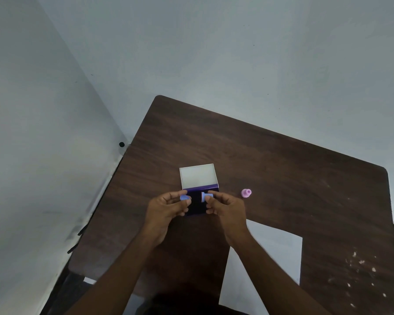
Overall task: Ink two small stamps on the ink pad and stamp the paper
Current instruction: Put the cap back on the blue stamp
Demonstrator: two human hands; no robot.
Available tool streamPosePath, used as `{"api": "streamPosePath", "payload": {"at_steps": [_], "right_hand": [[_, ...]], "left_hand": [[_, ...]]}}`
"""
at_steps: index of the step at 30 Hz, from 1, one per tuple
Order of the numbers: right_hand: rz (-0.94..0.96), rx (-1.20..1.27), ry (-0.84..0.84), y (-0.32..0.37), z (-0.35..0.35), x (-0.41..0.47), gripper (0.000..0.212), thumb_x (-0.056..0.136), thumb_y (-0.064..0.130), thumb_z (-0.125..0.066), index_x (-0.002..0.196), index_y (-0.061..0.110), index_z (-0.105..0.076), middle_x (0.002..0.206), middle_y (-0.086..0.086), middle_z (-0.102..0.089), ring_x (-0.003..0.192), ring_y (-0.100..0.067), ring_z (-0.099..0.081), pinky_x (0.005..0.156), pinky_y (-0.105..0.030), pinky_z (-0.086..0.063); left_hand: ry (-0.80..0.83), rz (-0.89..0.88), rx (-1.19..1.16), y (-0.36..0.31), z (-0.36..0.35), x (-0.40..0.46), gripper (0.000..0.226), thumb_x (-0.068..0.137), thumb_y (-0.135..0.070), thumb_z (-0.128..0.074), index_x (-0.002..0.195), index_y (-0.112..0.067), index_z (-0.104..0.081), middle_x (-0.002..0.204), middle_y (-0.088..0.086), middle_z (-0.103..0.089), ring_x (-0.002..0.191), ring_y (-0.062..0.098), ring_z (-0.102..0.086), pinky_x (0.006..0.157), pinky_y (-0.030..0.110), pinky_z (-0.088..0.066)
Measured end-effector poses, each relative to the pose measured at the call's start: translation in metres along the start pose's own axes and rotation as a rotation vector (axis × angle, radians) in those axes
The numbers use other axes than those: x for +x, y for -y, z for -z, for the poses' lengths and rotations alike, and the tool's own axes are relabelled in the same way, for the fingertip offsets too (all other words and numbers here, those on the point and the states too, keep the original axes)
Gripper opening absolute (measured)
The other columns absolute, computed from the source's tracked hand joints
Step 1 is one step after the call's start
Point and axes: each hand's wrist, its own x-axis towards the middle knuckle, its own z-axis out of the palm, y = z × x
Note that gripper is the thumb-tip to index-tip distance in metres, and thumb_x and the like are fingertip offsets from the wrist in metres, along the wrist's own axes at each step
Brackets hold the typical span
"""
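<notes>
R hand (pixel 223 206) pinches blue stamp (pixel 208 197) over ink pad (pixel 197 206); L hand (pixel 168 206) grips blue cap (pixel 184 198). Pink stamp (pixel 246 193) right of pad, paper (pixel 280 244) nearer. Risk: sideways stamp slips, inks fingers.

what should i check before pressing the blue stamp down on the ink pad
1. Ink pad lid open: ok, the white lid stands raised behind the dark pad.
2. Cap off the blue stamp: ok, the left hand holds the blue cap apart from it.
3. Right hand grip on the stamp: ok, pinched at the fingertips.
4. Stamp face turned down at the pad: not ok, it lies sideways above the pad.
5. Paper in reach: ok, it lies beside the right forearm.
6. Pink stamp ready: cannot tell, it sits untouched on the table.
</notes>
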Motion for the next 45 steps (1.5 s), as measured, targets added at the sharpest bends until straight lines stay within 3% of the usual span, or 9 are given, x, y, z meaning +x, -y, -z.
{"api": "streamPosePath", "payload": {"at_steps": [4,8,10,14,24,30,33,39,45], "right_hand": [[-0.010,0.008,0.003,0.000,-0.001,0.000,0.021,0.081,0.017,-0.073,0.101,0.012,-0.073,0.088,-0.002,-0.075,0.071,-0.016,-0.072,0.062,-0.022,-0.059],[-0.011,0.010,0.015,-0.001,-0.003,-0.001,0.021,0.080,0.017,-0.073,0.101,0.013,-0.073,0.088,-0.001,-0.075,0.072,-0.017,-0.072,0.062,-0.023,-0.059],[-0.014,0.006,0.015,-0.001,-0.004,-0.001,0.020,0.080,0.017,-0.074,0.100,0.014,-0.073,0.086,0.001,-0.076,0.071,-0.017,-0.072,0.062,-0.022,-0.059],[-0.033,-0.001,0.029,0.000,-0.006,0.000,0.020,0.079,0.016,-0.074,0.099,0.014,-0.072,0.082,0.002,-0.076,0.070,-0.016,-0.073,0.061,-0.022,-0.058],[-0.049,-0.016,0.052,0.001,-0.010,0.001,0.025,0.079,0.017,-0.074,0.104,0.011,-0.072,0.086,-0.003,-0.076,0.071,-0.020,-0.073,0.070,-0.031,-0.061],[-0.028,-0.048,0.064,-0.001,-0.010,0.001,0.029,0.079,0.018,-0.075,0.108,0.013,-0.071,0.093,-0.003,-0.075,0.073,-0.014,-0.073,0.070,-0.024,-0.060],[-0.025,-0.058,0.085,-0.002,-0.007,0.002,0.031,0.078,0.016,-0.075,0.109,0.012,-0.071,0.095,-0.004,-0.075,0.075,-0.014,-0.073,0.073,-0.026,-0.060],[-0.039,-0.102,0.113,0.003,-0.004,0.005,0.030,0.079,0.015,-0.074,0.107,0.007,-0.071,0.091,-0.012,-0.074,0.064,-0.012,-0.071,0.064,-0.018,-0.058],[-0.048,-0.077,0.112,0.006,-0.005,0.003,0.025,0.078,0.015,-0.075,0.102,0.010,-0.072,0.082,-0.002,-0.074,0.065,-0.012,-0.072,0.062,-0.017,-0.058]], "left_hand": [[0.052,-0.115,0.272,0.000,0.004,0.001,0.033,0.088,-0.029,-0.065,0.121,-0.029,-0.064,0.085,-0.004,-0.073,0.066,0.002,-0.059,0.061,0.016,-0.051],[0.104,-0.192,0.366,-0.004,0.002,0.001,0.038,0.091,-0.022,-0.062,0.128,-0.027,-0.058,0.107,-0.016,-0.068,0.095,-0.007,-0.063,0.071,0.009,-0.051],[0.082,-0.169,0.337,-0.005,-0.001,0.000,0.039,0.087,-0.021,-0.067,0.125,-0.027,-0.060,0.103,-0.015,-0.071,0.098,-0.005,-0.065,0.072,0.009,-0.051],[0.051,-0.173,0.341,-0.003,-0.004,0.001,0.029,0.082,-0.017,-0.072,0.108,-0.029,-0.067,0.090,-0.015,-0.075,0.091,0.002,-0.070,0.068,0.009,-0.052],[0.050,-0.207,0.380,-0.004,-0.008,0.001,0.030,0.080,-0.018,-0.074,0.110,-0.020,-0.070,0.087,-0.018,-0.075,0.088,-0.001,-0.070,0.073,0.009,-0.051],[0.050,-0.211,0.404,-0.005,-0.007,0.001,0.029,0.080,-0.021,-0.074,0.108,-0.023,-0.071,0.094,-0.014,-0.074,0.090,-0.001,-0.069,0.076,0.011,-0.053],[0.057,-0.206,0.404,-0.005,-0.006,0.002,0.028,0.079,-0.018,-0.074,0.107,-0.023,-0.071,0.092,-0.017,-0.072,0.090,-0.003,-0.068,0.073,0.007,-0.050],[0.097,-0.202,0.406,-0.011,-0.006,0.003,0.029,0.075,-0.007,-0.077,0.097,-0.025,-0.072,0.078,-0.025,-0.073,0.082,-0.004,-0.069,0.068,0.005,-0.049],[0.109,-0.214,0.381,-0.013,-0.005,0.003,0.029,0.074,-0.005,-0.077,0.095,-0.023,-0.072,0.081,-0.024,-0.074,0.081,-0.001,-0.070,0.066,0.006,-0.050]]}}
